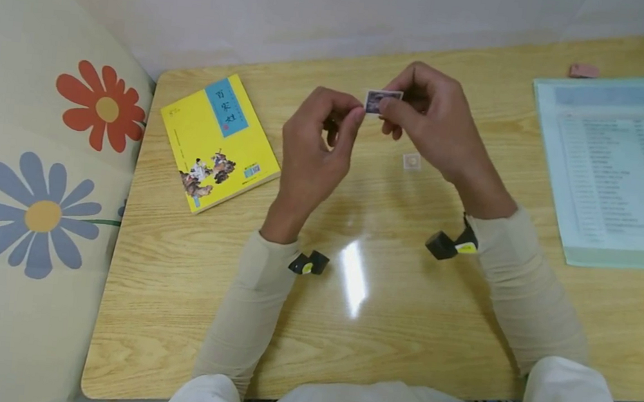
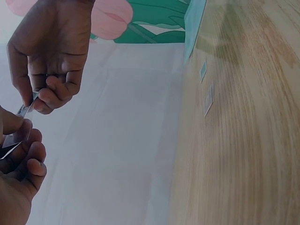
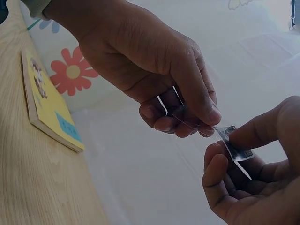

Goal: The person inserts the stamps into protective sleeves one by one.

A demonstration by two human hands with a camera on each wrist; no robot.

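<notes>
A small dark picture stamp with a white border (image 1: pixel 374 99) is pinched between thumb and fingers of my right hand (image 1: pixel 437 118), raised over the table. My left hand (image 1: pixel 317 145) meets it from the left, thumb and index fingertip at the stamp's edge. In the right wrist view the left hand also pinches a thin clear film or sleeve (image 3: pixel 186 121), touching the stamp's near end; whether the stamp is inside it I cannot tell. Below the hands, a pale small stamp-like piece (image 1: pixel 412 162) lies on the table. The left wrist view shows two small flat pieces there, one nearer (image 2: pixel 208 100).
A yellow book (image 1: pixel 193 143) lies at the table's left. To the right is a light green clear folder (image 1: pixel 579 255) with a printed sheet, and behind it a pink eraser-like block (image 1: pixel 583 71). The wall stands along the back and left edges.
</notes>
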